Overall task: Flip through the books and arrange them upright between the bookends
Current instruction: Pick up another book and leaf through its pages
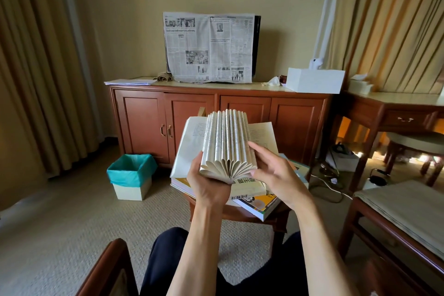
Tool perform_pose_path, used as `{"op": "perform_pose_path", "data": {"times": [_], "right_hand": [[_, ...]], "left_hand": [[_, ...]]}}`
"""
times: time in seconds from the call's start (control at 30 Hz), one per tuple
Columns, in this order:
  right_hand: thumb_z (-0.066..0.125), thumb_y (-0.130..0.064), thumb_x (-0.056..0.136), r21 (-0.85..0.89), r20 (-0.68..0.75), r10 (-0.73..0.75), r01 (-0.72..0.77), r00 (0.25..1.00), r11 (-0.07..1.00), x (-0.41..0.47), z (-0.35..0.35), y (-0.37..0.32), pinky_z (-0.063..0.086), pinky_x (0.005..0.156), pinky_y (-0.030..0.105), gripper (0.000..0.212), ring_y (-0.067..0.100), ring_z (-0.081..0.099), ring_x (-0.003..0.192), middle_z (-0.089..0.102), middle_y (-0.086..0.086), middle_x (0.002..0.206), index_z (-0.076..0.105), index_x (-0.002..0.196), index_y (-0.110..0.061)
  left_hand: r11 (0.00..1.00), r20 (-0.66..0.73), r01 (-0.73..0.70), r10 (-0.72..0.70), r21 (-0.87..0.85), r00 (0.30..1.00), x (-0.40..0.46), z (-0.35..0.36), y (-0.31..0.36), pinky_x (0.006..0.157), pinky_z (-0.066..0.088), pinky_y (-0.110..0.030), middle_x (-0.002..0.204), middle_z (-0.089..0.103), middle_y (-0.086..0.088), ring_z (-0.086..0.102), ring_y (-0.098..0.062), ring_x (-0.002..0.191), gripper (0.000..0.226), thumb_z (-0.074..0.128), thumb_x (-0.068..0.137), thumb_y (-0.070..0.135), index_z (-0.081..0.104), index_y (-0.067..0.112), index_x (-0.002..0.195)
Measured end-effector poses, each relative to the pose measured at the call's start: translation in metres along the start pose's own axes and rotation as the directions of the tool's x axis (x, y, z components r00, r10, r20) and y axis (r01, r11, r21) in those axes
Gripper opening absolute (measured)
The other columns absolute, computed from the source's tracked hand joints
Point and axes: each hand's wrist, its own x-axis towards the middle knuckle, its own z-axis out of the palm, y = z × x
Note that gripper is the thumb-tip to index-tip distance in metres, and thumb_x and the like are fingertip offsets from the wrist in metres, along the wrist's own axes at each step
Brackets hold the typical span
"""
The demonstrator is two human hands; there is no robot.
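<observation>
An open paperback (225, 144) with cream pages fans out in mid-air before me. My left hand (206, 182) grips its lower left side from beneath. My right hand (276, 170) touches the right edge of the fanned pages with its fingers and thumb. Below the book, several other books (259, 202) lie flat in a loose pile on a small wooden table (240, 214); one has a yellow and white cover. A thin wooden piece (201, 111) sticks up behind the open book; I cannot tell whether it is a bookend.
A wooden sideboard (216, 113) stands behind the table, with a newspaper-covered screen (209, 48) and a white box (314, 80) on top. A bin with a teal liner (131, 175) sits on the carpet to the left. A desk (394, 108) and cushioned seat (408, 209) are to the right.
</observation>
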Motion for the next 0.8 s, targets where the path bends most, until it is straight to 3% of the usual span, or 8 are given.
{"op": "perform_pose_path", "data": {"times": [0.07, 0.2, 0.37, 0.47, 0.57, 0.67, 0.73, 0.8], "right_hand": [[0.055, 0.006, 0.094, 0.002, -0.066, -0.017, 0.017, 0.998, 1.000, 0.000, 0.005, 0.001, 0.051, 0.103, 0.030, 0.062, 0.008, 0.059, 0.125, 0.057, 0.000, 0.143, 0.041, 0.151, -0.014], [0.051, -0.007, 0.102, -0.272, -0.337, -0.222, 0.131, 0.915, 0.953, 0.003, 0.030, 0.008, 0.042, 0.057, 0.007, 0.040, -0.007, 0.058, 0.059, 0.067, -0.014, 0.087, 0.051, 0.141, -0.005], [0.050, -0.019, 0.103, -0.461, -0.504, -0.423, 0.180, 0.753, 0.869, 0.008, 0.041, 0.017, 0.054, 0.057, 0.031, 0.021, 0.012, 0.063, 0.063, 0.067, 0.001, 0.074, 0.068, 0.102, -0.007], [0.054, -0.003, 0.096, -0.480, -0.661, -0.460, 0.138, 0.593, 0.867, 0.009, 0.045, 0.011, 0.033, 0.047, 0.013, 0.028, 0.006, 0.044, 0.047, 0.041, -0.007, 0.053, 0.045, 0.071, -0.010], [0.058, 0.004, 0.087, -0.437, -0.783, -0.402, 0.039, 0.475, 0.898, 0.009, 0.041, 0.010, 0.032, 0.054, 0.013, 0.016, 0.009, 0.046, 0.057, 0.049, 0.001, 0.066, 0.050, 0.081, -0.008], [0.070, 0.000, 0.076, -0.593, -0.680, -0.384, -0.159, 0.625, 0.790, 0.009, 0.027, 0.013, 0.045, 0.094, 0.038, 0.036, 0.028, 0.055, 0.109, 0.056, 0.010, 0.118, 0.057, 0.109, -0.008], [0.076, -0.004, 0.068, -0.823, -0.469, -0.391, -0.232, 0.792, 0.518, 0.009, 0.019, 0.014, 0.024, 0.113, 0.052, 0.045, 0.030, 0.041, 0.135, 0.051, 0.006, 0.141, 0.065, 0.111, -0.015], [0.073, -0.002, 0.074, -0.897, -0.264, -0.304, -0.118, 0.915, 0.426, 0.009, 0.018, 0.007, 0.009, 0.120, 0.050, 0.037, 0.024, 0.040, 0.141, 0.059, 0.002, 0.140, 0.072, 0.109, -0.016]], "left_hand": [[1.000, -0.005, 0.002, -0.002, -0.015, 1.000, 0.003, -0.001, 0.000, 0.116, 0.038, -0.051, 0.112, 0.065, -0.014, 0.059, -0.034, 0.116, 0.039, 0.063, 0.090, 0.035, 0.069, 0.009, 0.119], [1.000, -0.023, -0.014, 0.014, -0.011, 1.000, -0.001, 0.002, -0.001, 0.088, 0.052, -0.036, 0.083, 0.069, -0.001, 0.071, -0.018, 0.079, 0.024, 0.052, 0.096, 0.027, 0.070, 0.012, 0.098], [0.998, -0.018, -0.047, 0.047, -0.048, 0.999, -0.004, 0.001, -0.001, 0.088, 0.050, -0.039, 0.082, 0.070, -0.005, 0.074, -0.022, 0.075, 0.028, 0.048, 0.096, 0.025, 0.069, 0.008, 0.092], [0.997, -0.002, -0.046, 0.046, -0.068, 0.999, -0.006, 0.006, 0.001, 0.090, 0.052, -0.040, 0.084, 0.071, -0.006, 0.074, -0.023, 0.078, 0.029, 0.047, 0.096, 0.025, 0.070, 0.008, 0.095], [0.997, 0.002, -0.071, 0.071, -0.037, 0.997, -0.001, -0.001, 0.002, 0.097, 0.052, -0.046, 0.093, 0.068, -0.008, 0.069, -0.026, 0.089, 0.022, 0.058, 0.089, 0.027, 0.069, 0.010, 0.098], [0.995, 0.002, -0.079, 0.079, -0.066, 0.997, 0.004, -0.008, 0.003, 0.097, 0.053, -0.049, 0.097, 0.058, -0.009, 0.060, -0.028, 0.094, 0.024, 0.065, 0.081, 0.026, 0.062, 0.013, 0.101], [0.996, 0.020, -0.076, 0.077, -0.051, 0.997, 0.001, -0.005, 0.005, 0.099, 0.051, -0.046, 0.096, 0.059, -0.007, 0.061, -0.026, 0.091, 0.018, 0.061, 0.085, 0.026, 0.065, 0.013, 0.096], [0.997, 0.045, -0.074, 0.074, 0.010, 0.996, 0.001, -0.003, 0.003, 0.104, 0.044, -0.045, 0.099, 0.064, -0.009, 0.064, -0.027, 0.094, 0.023, 0.059, 0.087, 0.024, 0.072, 0.011, 0.100]]}}
